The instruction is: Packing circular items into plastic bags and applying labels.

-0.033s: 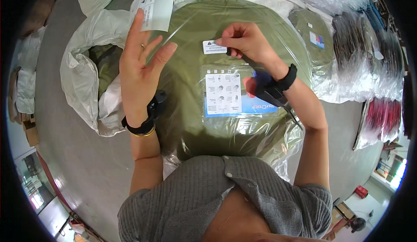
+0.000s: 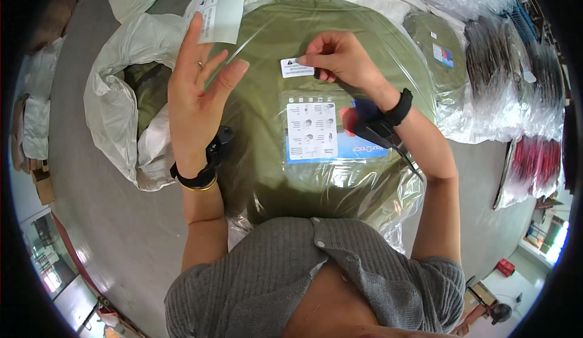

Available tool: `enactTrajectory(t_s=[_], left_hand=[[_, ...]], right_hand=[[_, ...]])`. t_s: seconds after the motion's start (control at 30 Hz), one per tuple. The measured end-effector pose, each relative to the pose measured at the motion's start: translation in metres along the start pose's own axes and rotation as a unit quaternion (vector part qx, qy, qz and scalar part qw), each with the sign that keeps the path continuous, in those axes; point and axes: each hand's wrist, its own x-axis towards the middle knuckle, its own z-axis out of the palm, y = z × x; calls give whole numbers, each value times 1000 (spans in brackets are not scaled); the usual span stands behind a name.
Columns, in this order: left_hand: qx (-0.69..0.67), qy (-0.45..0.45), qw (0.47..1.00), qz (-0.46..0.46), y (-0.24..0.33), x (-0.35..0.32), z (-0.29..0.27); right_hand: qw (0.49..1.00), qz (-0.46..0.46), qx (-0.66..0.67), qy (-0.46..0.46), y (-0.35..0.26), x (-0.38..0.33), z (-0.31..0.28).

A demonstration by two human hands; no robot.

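In front of me lies a big round olive-green bundle [image 2: 261, 119] wrapped in clear plastic. Thumb and fingers of my right hand [image 2: 340, 58] pinch the right end of a small white sticker [image 2: 296, 69] over the bundle's upper part. Whether the whole sticker touches the plastic, I cannot tell. A white sheet of stickers [image 2: 228, 19] is held at the fingers of my left hand [image 2: 197, 92], with the index finger in front of it and the thumb spread away. Below the sticker, a printed card [image 2: 310, 131] in blue and white shows under the plastic.
An open white sack [image 2: 115, 95] with green cloth inside stands at the left. Another plastic-wrapped green bundle [image 2: 434, 52] lies at the upper right, beside stacked dark wrapped goods [image 2: 498, 64]. Red wrapped goods [image 2: 534, 165] sit farther right. Grey floor [image 2: 121, 235] surrounds the bundle.
My right hand and the small sticker have shifted slightly left, and the sticker is tilted a little more. My left hand has barely moved.
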Motion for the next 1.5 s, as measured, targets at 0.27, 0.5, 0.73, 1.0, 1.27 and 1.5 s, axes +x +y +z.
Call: enactTrajectory(t_s=[0.27,0.5,0.73,1.0,1.27,1.5], left_hand=[[15,-34,999,-12,3,0,4],[143,-341,929,19,37,-26,33],[89,-414,901,-96,24,-32,1],[212,-123,903,-352,-67,-127,-140],[-98,77,885,-448,-68,-199,-94],[46,-29,925,-375,-42,-121,-46]], right_hand=[[865,-126,-482,62,-10,-3,-2],[893,61,406,-185,-10,-40,-39],[984,-31,101,144,1,-116,-90],[736,45,-465,490,75,-312,-201],[893,155,7,422,165,-335,-87],[920,97,174,337,175,-292,-81]])
